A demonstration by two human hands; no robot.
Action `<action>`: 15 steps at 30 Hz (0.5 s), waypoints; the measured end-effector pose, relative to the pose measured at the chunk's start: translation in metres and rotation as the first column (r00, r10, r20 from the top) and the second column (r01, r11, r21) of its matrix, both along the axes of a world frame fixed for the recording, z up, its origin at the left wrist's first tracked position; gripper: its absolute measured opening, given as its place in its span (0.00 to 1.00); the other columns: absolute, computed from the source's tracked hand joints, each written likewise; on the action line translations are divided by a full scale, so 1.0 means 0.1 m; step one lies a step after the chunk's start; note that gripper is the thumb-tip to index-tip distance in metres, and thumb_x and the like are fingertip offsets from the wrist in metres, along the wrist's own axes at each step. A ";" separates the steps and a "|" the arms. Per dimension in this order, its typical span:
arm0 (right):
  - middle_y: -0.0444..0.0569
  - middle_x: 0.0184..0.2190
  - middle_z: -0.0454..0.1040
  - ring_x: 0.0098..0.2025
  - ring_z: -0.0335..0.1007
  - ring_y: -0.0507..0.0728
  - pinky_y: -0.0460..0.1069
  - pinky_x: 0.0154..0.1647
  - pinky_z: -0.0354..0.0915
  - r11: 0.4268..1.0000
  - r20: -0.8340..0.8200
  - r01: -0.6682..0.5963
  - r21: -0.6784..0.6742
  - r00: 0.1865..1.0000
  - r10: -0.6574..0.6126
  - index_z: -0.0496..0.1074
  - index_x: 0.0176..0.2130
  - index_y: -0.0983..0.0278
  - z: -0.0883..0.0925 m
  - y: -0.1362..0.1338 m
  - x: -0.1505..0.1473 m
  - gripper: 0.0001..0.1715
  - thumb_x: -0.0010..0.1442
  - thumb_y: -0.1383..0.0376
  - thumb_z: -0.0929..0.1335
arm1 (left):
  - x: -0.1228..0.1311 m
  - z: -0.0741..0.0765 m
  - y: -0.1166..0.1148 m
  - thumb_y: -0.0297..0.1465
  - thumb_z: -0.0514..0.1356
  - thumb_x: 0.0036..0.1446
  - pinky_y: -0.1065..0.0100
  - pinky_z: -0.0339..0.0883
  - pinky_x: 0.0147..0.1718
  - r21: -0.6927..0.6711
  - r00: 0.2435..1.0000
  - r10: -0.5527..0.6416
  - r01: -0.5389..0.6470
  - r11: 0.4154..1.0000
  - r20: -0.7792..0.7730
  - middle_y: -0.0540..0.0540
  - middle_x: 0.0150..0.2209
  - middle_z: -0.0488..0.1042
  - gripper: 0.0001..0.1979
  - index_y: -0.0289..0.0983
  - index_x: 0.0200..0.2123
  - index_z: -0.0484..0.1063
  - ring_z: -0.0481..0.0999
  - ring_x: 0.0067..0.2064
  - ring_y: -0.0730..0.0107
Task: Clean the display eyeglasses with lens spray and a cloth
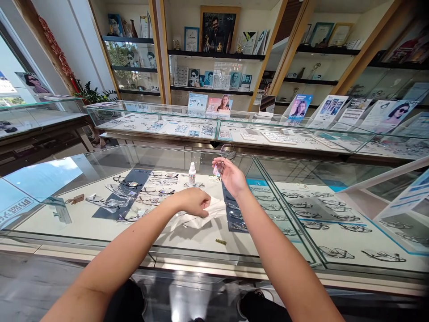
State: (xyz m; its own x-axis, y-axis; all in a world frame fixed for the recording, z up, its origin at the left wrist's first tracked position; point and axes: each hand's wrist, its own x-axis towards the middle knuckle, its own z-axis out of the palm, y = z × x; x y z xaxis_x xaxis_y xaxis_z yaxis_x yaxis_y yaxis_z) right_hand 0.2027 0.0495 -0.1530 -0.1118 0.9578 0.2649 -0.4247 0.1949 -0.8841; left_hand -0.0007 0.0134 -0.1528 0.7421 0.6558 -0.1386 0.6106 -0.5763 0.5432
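My right hand [232, 176] is raised above the glass counter, its fingers closed on a pair of eyeglasses [228, 151]. The frame is thin, and one lens [218, 169] shows a pinkish sheen by the fingertips. Lower and to the left, my left hand [195, 202] has its fingers curled onto a crumpled white cloth [214, 209] lying on the counter; the fingertips are partly hidden. Just behind the left hand a small white bottle [192, 174] stands upright, with another pair of glasses [194, 184] at its base.
Rows of glasses [157, 191] show at the left of the glass counter [100, 243], and more glasses [338, 252] at the right. A small greenish object [220, 241] lies near the front edge. Farther back stand a second display case [161, 129] and an angled sign stand [365, 183] at right.
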 end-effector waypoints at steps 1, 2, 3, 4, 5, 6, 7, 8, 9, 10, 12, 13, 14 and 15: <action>0.50 0.44 0.81 0.48 0.74 0.59 0.52 0.47 0.68 1.000 0.000 -0.001 0.000 1.000 0.001 0.84 0.42 0.57 0.00 0.00 0.00 0.14 0.63 0.54 0.71 | 0.00 -0.01 0.01 0.33 0.68 0.48 0.63 0.52 0.31 -0.006 1.000 -0.006 0.006 1.000 0.005 0.50 0.27 0.74 0.09 0.42 0.26 0.69 0.66 0.28 0.64; 0.50 0.44 0.81 0.48 0.74 0.59 0.52 0.47 0.68 1.000 0.002 -0.001 0.001 1.000 0.001 0.84 0.42 0.57 0.00 0.00 0.00 0.14 0.63 0.54 0.71 | 0.00 -0.01 0.02 0.32 0.66 0.48 0.62 0.51 0.31 -0.009 1.000 -0.006 0.006 1.000 0.016 0.50 0.26 0.72 0.09 0.42 0.25 0.67 0.65 0.27 0.64; 0.51 0.44 0.81 0.49 0.74 0.59 0.53 0.47 0.68 1.000 0.004 -0.002 0.002 1.000 0.002 0.83 0.42 0.57 -0.01 0.01 0.01 0.14 0.63 0.54 0.71 | 0.00 -0.01 0.03 0.32 0.65 0.49 0.62 0.51 0.30 -0.014 0.999 -0.001 0.001 1.000 0.033 0.51 0.25 0.70 0.09 0.42 0.26 0.65 0.64 0.27 0.64; 0.51 0.44 0.81 0.49 0.74 0.59 0.53 0.48 0.68 1.000 0.003 -0.004 0.002 1.000 0.004 0.83 0.42 0.57 -0.01 0.01 0.01 0.14 0.63 0.54 0.71 | 0.00 0.00 0.04 0.33 0.64 0.49 0.62 0.50 0.30 -0.024 0.999 0.008 -0.007 1.000 0.054 0.51 0.25 0.69 0.09 0.42 0.26 0.64 0.63 0.28 0.64; 0.51 0.44 0.81 0.49 0.74 0.59 0.53 0.48 0.68 1.000 0.002 -0.005 0.003 1.000 0.005 0.83 0.42 0.58 -0.01 0.01 0.01 0.14 0.63 0.55 0.71 | 0.00 0.00 0.05 0.33 0.63 0.49 0.63 0.51 0.30 -0.037 0.996 0.023 -0.020 0.999 0.081 0.52 0.26 0.68 0.08 0.42 0.28 0.64 0.63 0.28 0.65; 0.51 0.44 0.81 0.49 0.75 0.59 0.53 0.48 0.69 1.000 0.000 -0.006 0.003 1.000 0.006 0.83 0.42 0.58 -0.01 0.01 0.01 0.13 0.63 0.55 0.71 | 0.01 0.01 0.06 0.33 0.63 0.49 0.63 0.52 0.30 -0.056 0.992 0.044 -0.037 0.998 0.115 0.52 0.27 0.69 0.07 0.42 0.30 0.65 0.64 0.29 0.65; 0.51 0.44 0.82 0.49 0.75 0.59 0.53 0.48 0.69 1.000 -0.002 -0.006 0.003 1.000 0.006 0.83 0.42 0.58 -0.01 0.01 0.02 0.13 0.63 0.55 0.71 | 0.01 0.01 0.07 0.32 0.62 0.50 0.64 0.53 0.30 -0.082 0.985 0.073 -0.061 0.995 0.156 0.52 0.27 0.69 0.06 0.42 0.32 0.66 0.64 0.29 0.64; 0.51 0.44 0.82 0.49 0.75 0.60 0.53 0.49 0.69 1.000 -0.005 -0.004 0.004 1.000 0.005 0.83 0.42 0.57 -0.01 0.01 0.02 0.13 0.63 0.55 0.71 | 0.02 0.02 0.07 0.32 0.60 0.51 0.64 0.55 0.31 -0.119 0.974 0.108 -0.086 0.989 0.200 0.52 0.27 0.69 0.06 0.42 0.34 0.67 0.65 0.29 0.64; 0.51 0.44 0.82 0.49 0.75 0.60 0.53 0.49 0.69 1.000 -0.008 -0.003 0.004 1.000 0.003 0.83 0.42 0.57 0.00 0.01 0.02 0.14 0.63 0.54 0.70 | 0.02 0.02 0.08 0.33 0.59 0.52 0.65 0.56 0.30 -0.169 0.958 0.153 -0.114 0.979 0.241 0.52 0.27 0.69 0.06 0.42 0.36 0.68 0.65 0.29 0.65; 0.51 0.44 0.82 0.49 0.75 0.60 0.53 0.48 0.69 1.000 -0.013 -0.001 0.001 1.000 0.001 0.83 0.43 0.57 0.00 0.01 0.02 0.14 0.63 0.54 0.70 | 0.03 0.03 0.08 0.33 0.58 0.54 0.65 0.55 0.29 -0.229 0.939 0.206 -0.144 0.963 0.276 0.53 0.26 0.68 0.06 0.42 0.37 0.69 0.64 0.28 0.66; 0.51 0.44 0.82 0.49 0.75 0.60 0.54 0.48 0.69 1.000 -0.029 0.000 -0.005 1.000 0.000 0.82 0.42 0.57 0.01 0.01 0.03 0.13 0.63 0.54 0.70 | 0.04 0.05 0.09 0.36 0.58 0.58 0.67 0.53 0.26 -0.341 0.891 0.309 -0.192 0.920 0.332 0.55 0.25 0.65 0.07 0.42 0.39 0.68 0.60 0.25 0.69; 0.51 0.44 0.82 0.49 0.75 0.60 0.54 0.47 0.69 1.000 -0.037 -0.001 -0.006 0.999 0.001 0.82 0.42 0.57 0.02 0.01 0.03 0.13 0.63 0.54 0.70 | 0.04 0.05 0.09 0.39 0.60 0.60 0.67 0.52 0.25 -0.376 0.862 0.354 -0.212 0.902 0.364 0.55 0.25 0.65 0.09 0.42 0.40 0.68 0.60 0.24 0.70; 0.51 0.44 0.82 0.49 0.75 0.60 0.54 0.47 0.69 1.000 -0.042 -0.003 -0.004 0.999 0.003 0.82 0.42 0.57 0.02 0.01 0.04 0.13 0.63 0.54 0.70 | 0.04 0.06 0.09 0.42 0.63 0.60 0.68 0.51 0.25 -0.397 0.829 0.390 -0.227 0.889 0.401 0.56 0.26 0.66 0.12 0.42 0.41 0.68 0.60 0.24 0.72; 0.51 0.45 0.82 0.49 0.75 0.61 0.54 0.47 0.69 1.000 -0.045 -0.004 -0.001 0.999 0.004 0.82 0.43 0.57 0.03 0.01 0.05 0.13 0.63 0.54 0.70 | 0.04 0.06 0.09 0.44 0.65 0.60 0.69 0.51 0.24 -0.407 0.794 0.418 -0.238 0.882 0.441 0.55 0.27 0.67 0.15 0.42 0.41 0.68 0.60 0.24 0.73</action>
